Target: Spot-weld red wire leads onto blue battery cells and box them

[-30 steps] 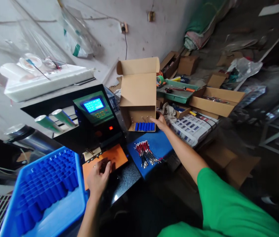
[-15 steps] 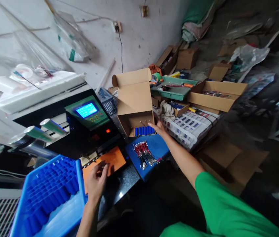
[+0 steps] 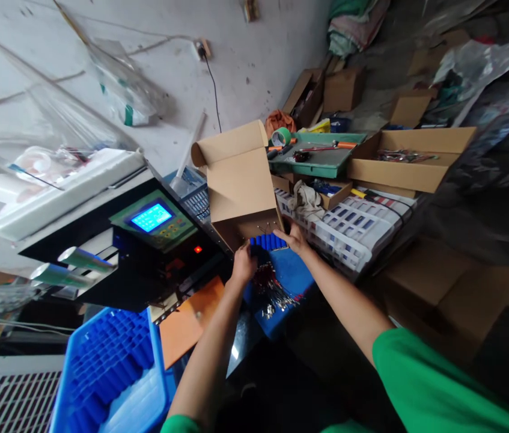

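Left hand (image 3: 244, 263) reached carton (image 3: 241, 186); blue cylinders (image 3: 269, 242) inside

Shows plain brown on the rectangular cardboard box (image 3: 241, 186), solid blue on the small cylinders (image 3: 268, 242), dark red and black among the thin wires (image 3: 268, 280).

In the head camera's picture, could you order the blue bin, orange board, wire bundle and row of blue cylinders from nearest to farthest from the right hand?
From the right hand:
1. Row of blue cylinders, immediately left.
2. Wire bundle, below and slightly left.
3. Orange board, farther lower left.
4. Blue bin, far lower left.
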Action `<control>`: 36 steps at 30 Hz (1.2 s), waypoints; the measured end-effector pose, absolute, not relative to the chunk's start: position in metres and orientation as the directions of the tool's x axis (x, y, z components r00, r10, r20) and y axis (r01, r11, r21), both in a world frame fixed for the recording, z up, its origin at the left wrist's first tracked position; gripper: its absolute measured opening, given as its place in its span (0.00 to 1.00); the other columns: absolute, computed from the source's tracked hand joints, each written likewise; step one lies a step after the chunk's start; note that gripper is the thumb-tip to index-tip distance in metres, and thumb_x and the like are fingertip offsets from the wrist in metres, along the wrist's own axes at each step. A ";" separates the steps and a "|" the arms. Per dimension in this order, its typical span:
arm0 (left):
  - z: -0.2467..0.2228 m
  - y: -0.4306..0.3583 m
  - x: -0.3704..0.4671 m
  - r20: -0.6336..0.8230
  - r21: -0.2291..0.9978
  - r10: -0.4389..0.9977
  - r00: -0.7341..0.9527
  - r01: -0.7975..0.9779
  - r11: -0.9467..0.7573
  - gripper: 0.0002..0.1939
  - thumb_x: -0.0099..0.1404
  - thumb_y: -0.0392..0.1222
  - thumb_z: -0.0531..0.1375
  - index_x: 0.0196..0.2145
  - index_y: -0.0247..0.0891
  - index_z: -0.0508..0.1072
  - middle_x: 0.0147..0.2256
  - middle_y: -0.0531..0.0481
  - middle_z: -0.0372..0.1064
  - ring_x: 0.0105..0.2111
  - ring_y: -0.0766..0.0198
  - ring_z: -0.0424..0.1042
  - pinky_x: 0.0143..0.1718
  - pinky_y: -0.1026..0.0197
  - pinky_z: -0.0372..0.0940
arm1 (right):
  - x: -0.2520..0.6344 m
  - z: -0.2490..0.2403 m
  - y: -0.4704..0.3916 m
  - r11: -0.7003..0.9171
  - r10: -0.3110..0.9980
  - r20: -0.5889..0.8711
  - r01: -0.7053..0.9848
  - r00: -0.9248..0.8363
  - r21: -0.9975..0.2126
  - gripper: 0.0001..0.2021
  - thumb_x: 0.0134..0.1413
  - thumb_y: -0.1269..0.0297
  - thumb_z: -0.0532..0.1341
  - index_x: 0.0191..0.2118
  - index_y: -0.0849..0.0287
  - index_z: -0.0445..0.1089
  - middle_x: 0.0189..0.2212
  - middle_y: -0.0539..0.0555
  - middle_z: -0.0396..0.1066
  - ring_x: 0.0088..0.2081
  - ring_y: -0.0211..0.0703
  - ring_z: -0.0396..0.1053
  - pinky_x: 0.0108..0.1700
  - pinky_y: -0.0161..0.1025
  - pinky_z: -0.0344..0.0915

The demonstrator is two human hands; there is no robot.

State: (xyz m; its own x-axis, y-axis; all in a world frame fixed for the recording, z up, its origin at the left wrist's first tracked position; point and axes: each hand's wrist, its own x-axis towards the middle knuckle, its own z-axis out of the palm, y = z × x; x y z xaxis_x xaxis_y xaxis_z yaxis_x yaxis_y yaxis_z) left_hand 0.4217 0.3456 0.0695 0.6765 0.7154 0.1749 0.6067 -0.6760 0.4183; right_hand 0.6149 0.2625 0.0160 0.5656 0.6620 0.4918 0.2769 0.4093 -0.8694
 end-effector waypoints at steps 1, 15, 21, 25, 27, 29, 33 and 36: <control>0.066 0.350 0.428 0.156 0.364 0.706 0.691 0.624 -0.691 0.24 0.55 0.23 0.57 0.50 0.28 0.75 0.49 0.35 0.74 0.53 0.49 0.73 0.58 0.52 0.65 | 0.615 0.016 0.263 0.412 0.660 0.492 0.274 0.567 -0.869 0.36 0.53 0.40 0.65 0.60 0.61 0.66 0.53 0.63 0.71 0.56 0.59 0.67 0.61 0.55 0.61; 0.042 0.366 0.448 0.146 0.389 0.732 0.666 0.641 -0.661 0.27 0.59 0.25 0.62 0.56 0.30 0.73 0.56 0.38 0.71 0.59 0.51 0.69 0.64 0.53 0.61 | 0.614 0.020 0.262 0.409 0.654 0.463 0.234 0.598 -0.882 0.36 0.52 0.42 0.66 0.61 0.60 0.65 0.50 0.61 0.72 0.54 0.58 0.69 0.61 0.53 0.63; 0.039 0.362 0.450 0.172 0.425 0.747 0.643 0.635 -0.645 0.28 0.59 0.24 0.61 0.58 0.28 0.71 0.57 0.38 0.70 0.60 0.52 0.67 0.65 0.55 0.59 | 0.615 0.018 0.263 0.430 0.667 0.460 0.202 0.585 -0.880 0.37 0.52 0.42 0.67 0.61 0.61 0.64 0.51 0.61 0.71 0.53 0.57 0.69 0.59 0.52 0.64; 0.038 0.362 0.450 0.187 0.409 0.717 0.671 0.611 -0.678 0.31 0.57 0.23 0.58 0.59 0.26 0.70 0.58 0.37 0.69 0.60 0.51 0.67 0.65 0.54 0.59 | 0.614 0.020 0.263 0.415 0.663 0.467 0.231 0.585 -0.880 0.38 0.52 0.39 0.65 0.61 0.61 0.64 0.52 0.62 0.71 0.54 0.57 0.68 0.60 0.52 0.64; 0.039 0.363 0.449 0.185 0.410 0.705 0.685 0.598 -0.689 0.31 0.56 0.24 0.59 0.59 0.26 0.70 0.57 0.36 0.69 0.60 0.51 0.67 0.65 0.54 0.60 | 0.613 0.021 0.263 0.404 0.666 0.461 0.236 0.586 -0.884 0.38 0.52 0.38 0.64 0.60 0.61 0.64 0.52 0.62 0.70 0.55 0.58 0.68 0.60 0.52 0.64; 0.040 0.363 0.448 0.166 0.423 0.700 0.695 0.591 -0.687 0.31 0.57 0.26 0.60 0.59 0.25 0.69 0.57 0.34 0.70 0.60 0.50 0.67 0.64 0.53 0.60 | 0.613 0.021 0.263 0.397 0.672 0.453 0.231 0.585 -0.888 0.38 0.51 0.37 0.64 0.59 0.61 0.65 0.51 0.62 0.71 0.54 0.58 0.68 0.59 0.52 0.64; 0.039 0.363 0.448 0.143 0.442 0.707 0.693 0.595 -0.672 0.32 0.59 0.38 0.66 0.60 0.28 0.68 0.58 0.34 0.68 0.60 0.47 0.67 0.63 0.49 0.61 | 0.614 0.020 0.264 0.399 0.658 0.461 0.244 0.595 -0.884 0.37 0.51 0.39 0.65 0.59 0.61 0.65 0.50 0.62 0.71 0.53 0.58 0.69 0.59 0.52 0.65; 0.036 0.360 0.451 0.174 0.433 0.720 0.672 0.604 -0.669 0.32 0.59 0.41 0.67 0.60 0.29 0.68 0.58 0.33 0.68 0.60 0.47 0.67 0.63 0.47 0.60 | 0.614 0.018 0.265 0.417 0.644 0.474 0.244 0.600 -0.876 0.36 0.51 0.40 0.65 0.58 0.61 0.66 0.50 0.62 0.71 0.53 0.58 0.69 0.60 0.53 0.64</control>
